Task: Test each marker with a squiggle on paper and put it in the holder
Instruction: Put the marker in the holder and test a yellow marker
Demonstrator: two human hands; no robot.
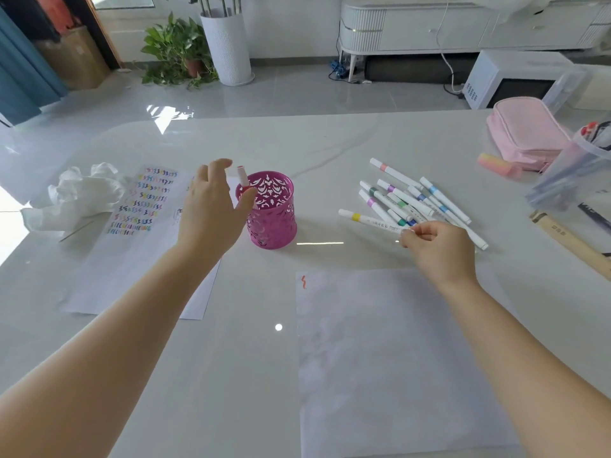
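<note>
Marker (370, 220) in right hand (439, 249), beside pile (413, 196)

All you really see of the person is two forearms, bare the whole way from the frame edge to the fingertips. The left hand (211, 206) shows up around 9 o'clock of the view and the right hand (439, 249) around 4 o'clock. Nails on the right look short and pale, maybe glossy, hard to tell.
</note>
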